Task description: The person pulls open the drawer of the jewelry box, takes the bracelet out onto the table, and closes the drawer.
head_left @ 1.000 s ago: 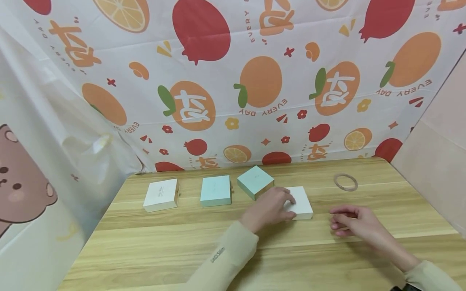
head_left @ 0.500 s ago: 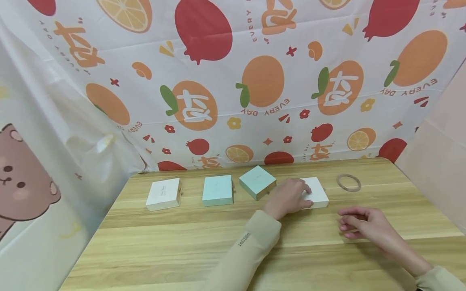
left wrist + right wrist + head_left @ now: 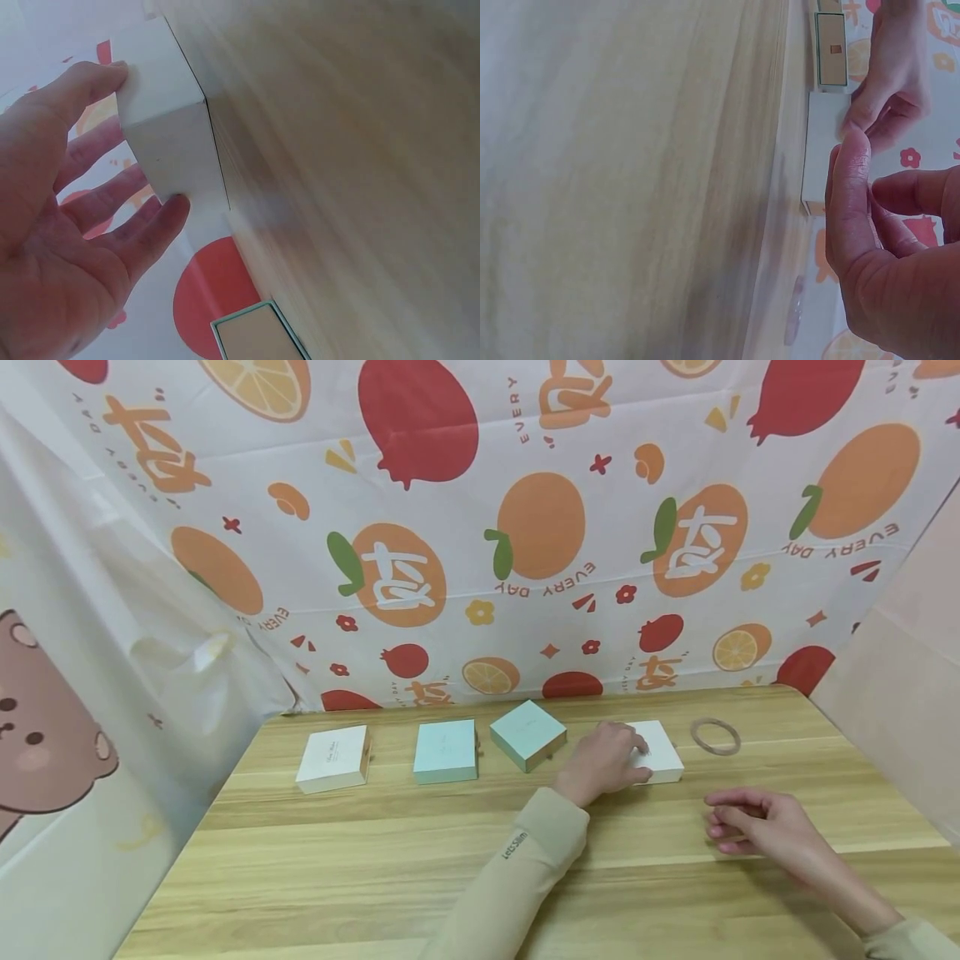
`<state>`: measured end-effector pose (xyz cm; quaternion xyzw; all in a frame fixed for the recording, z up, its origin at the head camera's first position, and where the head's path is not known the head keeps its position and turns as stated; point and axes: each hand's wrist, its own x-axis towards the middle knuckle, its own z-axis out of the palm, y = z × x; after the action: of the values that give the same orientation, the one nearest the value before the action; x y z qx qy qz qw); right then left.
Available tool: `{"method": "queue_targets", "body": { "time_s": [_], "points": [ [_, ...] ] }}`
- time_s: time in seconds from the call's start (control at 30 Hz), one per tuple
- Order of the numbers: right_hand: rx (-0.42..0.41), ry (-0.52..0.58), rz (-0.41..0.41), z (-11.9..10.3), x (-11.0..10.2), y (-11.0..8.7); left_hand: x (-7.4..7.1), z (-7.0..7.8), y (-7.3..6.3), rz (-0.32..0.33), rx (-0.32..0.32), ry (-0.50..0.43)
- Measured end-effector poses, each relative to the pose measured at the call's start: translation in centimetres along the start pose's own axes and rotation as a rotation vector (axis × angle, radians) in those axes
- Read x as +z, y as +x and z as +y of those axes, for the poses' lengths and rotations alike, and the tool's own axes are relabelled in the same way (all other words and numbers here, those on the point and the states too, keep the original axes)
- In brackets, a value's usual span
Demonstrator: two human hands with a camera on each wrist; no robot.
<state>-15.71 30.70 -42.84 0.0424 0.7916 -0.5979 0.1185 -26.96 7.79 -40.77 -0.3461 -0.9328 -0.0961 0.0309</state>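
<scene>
My left hand (image 3: 603, 762) lies over the left part of a white box (image 3: 662, 753) on the wooden table. In the left wrist view its thumb and fingers grip the edges of the white box (image 3: 169, 94), which stays flat on the tabletop. My right hand (image 3: 768, 827) hovers in front and to the right of that box, fingers loosely curled, holding nothing. The right wrist view has my right hand (image 3: 889, 247) overlapping the box's near end. A greyish ring (image 3: 717, 752), like a bangle, lies right of the box.
Left of my left hand sit an angled mint box (image 3: 528, 728), a straighter mint box (image 3: 446, 747) and another white box (image 3: 332, 758), in a row. A fruit-print cloth (image 3: 465, 552) hangs behind the table (image 3: 360, 877). A pale wall (image 3: 892, 693) borders the right.
My left hand has slid the white box right and slightly back, away from the angled mint box toward the ring. My right hand has drifted slightly right, still holding nothing.
</scene>
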Motion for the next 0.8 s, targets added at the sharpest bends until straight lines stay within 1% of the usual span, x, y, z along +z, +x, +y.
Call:
{"method": "queue_targets", "body": {
  "time_s": [0.17, 0.33, 0.6, 0.8],
  "points": [
    [0.008, 0.005, 0.001, 0.3, -0.2, 0.0, 0.2, 0.2, 0.1, 0.003, -0.009, -0.016],
    [0.016, 0.006, 0.005, 0.4, -0.4, -0.1, 0.3, 0.3, 0.4, 0.012, -0.004, -0.019],
    [0.019, 0.013, 0.001, 0.6, -0.4, -0.1, 0.6, 0.5, 1.4, 0.020, 0.001, -0.019],
    [0.028, 0.005, 0.000, 0.7, -0.5, -0.1, 1.0, 0.7, 2.1, 0.043, -0.008, -0.022]
  ]
}}
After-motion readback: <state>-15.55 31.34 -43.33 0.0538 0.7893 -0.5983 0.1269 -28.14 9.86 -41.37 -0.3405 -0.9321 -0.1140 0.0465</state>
